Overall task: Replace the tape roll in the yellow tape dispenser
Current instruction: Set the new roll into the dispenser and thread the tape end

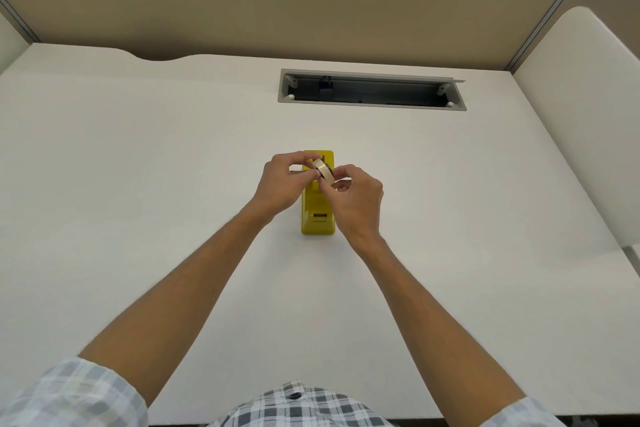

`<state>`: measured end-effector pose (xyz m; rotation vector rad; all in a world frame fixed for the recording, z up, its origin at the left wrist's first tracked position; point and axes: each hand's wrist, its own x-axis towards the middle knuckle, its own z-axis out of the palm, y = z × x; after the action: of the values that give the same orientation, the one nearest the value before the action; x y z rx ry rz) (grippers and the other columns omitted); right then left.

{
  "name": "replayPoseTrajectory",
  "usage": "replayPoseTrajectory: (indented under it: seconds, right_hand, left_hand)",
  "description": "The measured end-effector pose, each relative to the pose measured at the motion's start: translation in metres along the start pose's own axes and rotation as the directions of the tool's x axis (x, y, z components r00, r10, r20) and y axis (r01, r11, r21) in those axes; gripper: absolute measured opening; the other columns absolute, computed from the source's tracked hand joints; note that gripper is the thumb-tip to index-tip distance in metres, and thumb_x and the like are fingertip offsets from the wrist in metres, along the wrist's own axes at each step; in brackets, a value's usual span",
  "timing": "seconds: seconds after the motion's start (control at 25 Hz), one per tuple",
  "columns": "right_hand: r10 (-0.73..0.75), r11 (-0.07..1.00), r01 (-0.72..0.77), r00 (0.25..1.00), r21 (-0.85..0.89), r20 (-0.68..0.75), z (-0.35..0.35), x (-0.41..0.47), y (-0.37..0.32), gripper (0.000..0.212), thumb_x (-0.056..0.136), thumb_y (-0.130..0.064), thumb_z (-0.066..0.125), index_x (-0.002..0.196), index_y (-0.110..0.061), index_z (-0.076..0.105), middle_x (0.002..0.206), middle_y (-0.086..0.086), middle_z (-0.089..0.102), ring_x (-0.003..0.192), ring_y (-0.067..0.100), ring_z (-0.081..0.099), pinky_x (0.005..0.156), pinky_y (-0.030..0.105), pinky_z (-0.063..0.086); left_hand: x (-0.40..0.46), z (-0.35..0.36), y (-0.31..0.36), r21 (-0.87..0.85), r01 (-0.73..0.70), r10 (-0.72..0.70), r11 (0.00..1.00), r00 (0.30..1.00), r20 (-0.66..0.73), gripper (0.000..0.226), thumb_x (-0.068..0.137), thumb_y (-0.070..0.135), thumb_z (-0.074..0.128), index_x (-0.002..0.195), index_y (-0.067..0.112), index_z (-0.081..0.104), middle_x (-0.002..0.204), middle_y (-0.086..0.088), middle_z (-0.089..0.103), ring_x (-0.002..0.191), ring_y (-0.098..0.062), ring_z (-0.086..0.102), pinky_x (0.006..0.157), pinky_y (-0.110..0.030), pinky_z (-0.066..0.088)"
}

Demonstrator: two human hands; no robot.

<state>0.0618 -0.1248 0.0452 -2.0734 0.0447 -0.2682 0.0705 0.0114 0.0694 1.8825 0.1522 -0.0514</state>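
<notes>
A yellow tape dispenser [318, 215] stands in the middle of the white desk [138, 184], its long side pointing away from me. Just above its middle I hold a pale tape roll [324, 173], tilted on edge, with a dark core showing on its right side. My left hand [282, 184] pinches the roll from the left with fingertips. My right hand [356, 199] pinches it from the right and below. Both hands hide the dispenser's middle part, so its roll slot is not visible.
An open grey cable tray [372, 90] is sunk into the desk behind the dispenser. A beige partition [277, 3] closes the back and a white side panel [581, 107] stands at the right. Bare desk surrounds the dispenser on both sides.
</notes>
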Motion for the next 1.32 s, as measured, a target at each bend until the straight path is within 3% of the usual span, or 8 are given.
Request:
replayPoseTrajectory:
  seconds: [0.12,0.2,0.28,0.4,0.52,0.84,1.08,1.32]
  right_hand:
    - [0.003,1.000,-0.003,1.000,-0.027,0.010,0.005,0.003,-0.001,0.019,0.080,-0.032,0.074,0.084,-0.013,0.071,0.076,-0.002,0.072,0.066,0.014,0.068,0.069,0.043,0.056]
    - [0.016,0.999,-0.016,1.000,-0.045,0.001,0.009,0.004,-0.001,0.019,0.079,-0.032,0.073,0.082,-0.013,0.070,0.073,-0.001,0.071,0.065,0.015,0.067,0.070,0.043,0.056]
    - [0.033,0.997,-0.033,0.999,-0.070,-0.002,0.012,0.005,-0.002,0.021,0.079,-0.033,0.073,0.081,-0.013,0.069,0.072,-0.002,0.070,0.066,0.015,0.067,0.067,0.042,0.056]
    - [0.056,0.993,-0.055,0.998,-0.109,0.003,0.016,0.006,0.000,0.021,0.079,-0.035,0.072,0.082,-0.014,0.069,0.073,-0.003,0.070,0.068,0.015,0.066,0.064,0.041,0.056]
    - [0.062,0.989,-0.062,0.998,-0.131,-0.004,0.019,0.008,0.001,0.021,0.079,-0.035,0.072,0.080,-0.014,0.069,0.072,-0.002,0.070,0.068,0.017,0.066,0.065,0.040,0.055]
    - [0.048,0.968,-0.051,0.999,-0.245,-0.020,0.028,0.011,-0.001,0.028,0.080,-0.044,0.067,0.076,-0.016,0.068,0.071,-0.002,0.068,0.065,0.020,0.062,0.060,0.034,0.050]
    - [0.028,0.940,-0.035,0.999,-0.338,-0.027,0.029,0.010,0.002,0.026,0.079,-0.043,0.068,0.074,-0.018,0.067,0.076,-0.003,0.057,0.061,0.020,0.054,0.053,0.027,0.035]
    - [0.014,0.936,-0.029,0.999,-0.352,-0.045,0.028,0.013,0.002,0.025,0.079,-0.045,0.068,0.078,-0.019,0.068,0.079,-0.003,0.059,0.059,0.016,0.050,0.053,0.025,0.032]
  left_hand:
    - [0.002,0.004,-0.002,-0.009,-0.024,0.024,1.000,0.999,-0.045,0.027,0.083,0.012,0.066,0.106,0.024,0.072,0.101,0.006,0.071,0.089,-0.007,0.070,0.070,-0.009,0.048]
    - [0.005,0.005,-0.005,0.039,-0.059,0.062,0.997,0.995,-0.077,0.028,0.084,0.011,0.065,0.110,0.020,0.071,0.103,0.001,0.071,0.096,-0.009,0.067,0.077,-0.010,0.048]
    - [0.008,0.007,-0.008,0.112,-0.087,0.099,0.990,0.990,-0.100,0.027,0.085,0.013,0.065,0.111,0.020,0.070,0.105,0.003,0.071,0.102,-0.007,0.063,0.081,-0.007,0.042]
    - [0.012,0.007,-0.012,0.175,-0.103,0.123,0.979,0.987,-0.106,0.023,0.084,0.015,0.064,0.106,0.021,0.071,0.104,0.010,0.070,0.103,-0.002,0.057,0.074,0.006,0.033]
    - [0.014,0.008,-0.015,0.222,-0.117,0.139,0.968,0.986,-0.090,0.024,0.083,0.014,0.064,0.105,0.022,0.071,0.102,0.015,0.065,0.102,0.000,0.054,0.071,0.009,0.031]
    - [0.022,0.006,-0.013,0.257,-0.126,0.151,0.958,0.985,-0.081,0.025,0.083,0.013,0.062,0.105,0.022,0.072,0.109,0.009,0.067,0.102,-0.003,0.054,0.069,0.003,0.035]
    - [0.025,0.008,-0.013,0.274,-0.093,0.110,0.957,0.993,-0.046,0.027,0.083,0.012,0.065,0.109,0.018,0.071,0.122,-0.001,0.067,0.116,-0.013,0.055,0.086,-0.016,0.040]
    - [0.028,0.009,-0.010,0.271,-0.074,0.090,0.960,0.995,-0.044,0.027,0.082,0.012,0.067,0.109,0.017,0.072,0.120,-0.001,0.068,0.119,-0.016,0.055,0.089,-0.021,0.041]
